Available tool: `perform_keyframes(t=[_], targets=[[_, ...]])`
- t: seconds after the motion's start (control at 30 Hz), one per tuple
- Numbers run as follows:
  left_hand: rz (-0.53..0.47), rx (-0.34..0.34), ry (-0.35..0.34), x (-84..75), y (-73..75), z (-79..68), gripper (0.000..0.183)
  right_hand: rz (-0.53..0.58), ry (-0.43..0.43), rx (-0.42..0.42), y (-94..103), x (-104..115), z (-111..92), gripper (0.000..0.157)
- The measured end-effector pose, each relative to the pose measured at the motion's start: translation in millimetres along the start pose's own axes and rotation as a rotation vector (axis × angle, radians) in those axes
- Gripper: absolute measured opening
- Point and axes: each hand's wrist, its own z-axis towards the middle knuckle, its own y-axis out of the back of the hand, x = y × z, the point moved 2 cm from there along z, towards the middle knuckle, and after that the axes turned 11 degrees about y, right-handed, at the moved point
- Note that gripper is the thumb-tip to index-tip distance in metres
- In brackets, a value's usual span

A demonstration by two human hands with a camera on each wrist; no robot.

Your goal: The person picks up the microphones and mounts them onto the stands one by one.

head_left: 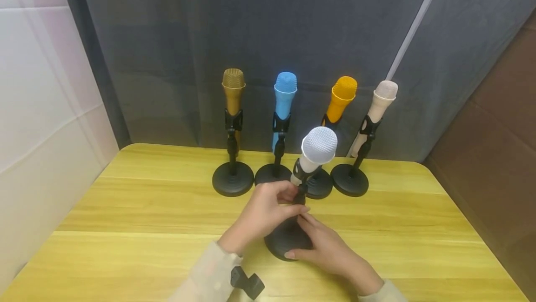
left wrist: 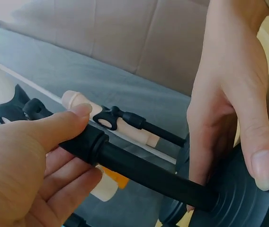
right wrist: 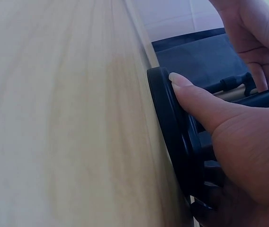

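A white microphone [head_left: 319,146] sits tilted in the clip of a black desk stand [head_left: 289,239], near the middle of the table. My left hand [head_left: 268,211] grips the stand's upper post just under the clip; in the left wrist view its thumb lies over the black collar [left wrist: 85,144] with fingers beneath. My right hand [head_left: 326,246] holds the round base [right wrist: 165,113], thumb on its upper face and fingers round the far side. Whether the base touches the table or hangs just above it, I cannot tell.
Behind stand several microphones on similar black stands: gold [head_left: 233,90], light blue [head_left: 285,92], orange [head_left: 342,95] and pale beige [head_left: 382,99]. The wooden table [head_left: 138,209] ends at a grey curtain [head_left: 167,60]. A brown panel [head_left: 494,153] rises at right, a white one [head_left: 50,106] at left.
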Motion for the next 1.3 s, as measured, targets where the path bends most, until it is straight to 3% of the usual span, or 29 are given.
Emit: perform_keyframes(t=[0.1, 0.2, 0.37, 0.6, 0.8, 0.97, 1.1, 1.3], targets=[[0.034, 0.042, 0.007, 1.9, -2.7, -0.4, 0.022, -0.006, 0.001, 0.0, 0.5, 0.1, -0.9, 0.1], [0.179, 0.062, -0.014, 6.2, -6.8, -1.0, 0.013, -0.011, 0.006, -0.002, 0.6, 0.1, -1.3, 0.097], [0.398, 0.075, -0.022, 16.0, -11.9, -3.3, 0.015, -0.022, 0.031, -0.007, 1.0, 2.3, 0.0, 0.092], [0.505, 0.164, 0.049, 27.2, -16.0, -11.7, 0.026, -0.021, 0.047, -0.001, 9.2, 10.0, 1.3, 0.099], [0.57, 0.207, -0.003, 31.9, -19.2, -20.3, 0.049, -0.137, 0.05, -0.015, 17.3, 14.9, -3.2, 0.096], [0.644, 0.18, -0.101, 35.3, -19.7, -30.6, 0.076, -0.288, 0.088, -0.052, 17.2, 26.5, -7.1, 0.085], [0.713, 0.151, -0.15, 36.1, -20.6, -38.2, 0.08, -0.379, 0.12, -0.082, 16.3, 37.7, -9.6, 0.074], [0.825, 0.117, -0.164, 36.8, -20.1, -49.4, 0.079, -0.431, 0.137, -0.088, 12.4, 44.5, -10.7, 0.069]])
